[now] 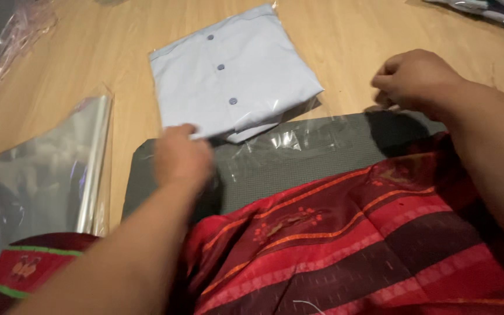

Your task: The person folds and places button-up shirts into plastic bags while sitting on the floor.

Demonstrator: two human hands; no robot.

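- We rest our left hand (181, 157), blurred, on the near-left edge of the grey bagged garment (298, 160); we cannot tell its grip.
- Our right hand (415, 79) pinches the bag's far-right edge, fingers pressed together.
- A blue shirt (234, 70) in its bag lies just beyond, on the wooden table (88, 58).
- Red striped cloth (351, 245) covers the near side.

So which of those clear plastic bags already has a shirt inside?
The one at the top centre of the wooden table: the bagged light blue shirt, folded, with dark buttons. The clear bag at the left lies flat, nothing inside.
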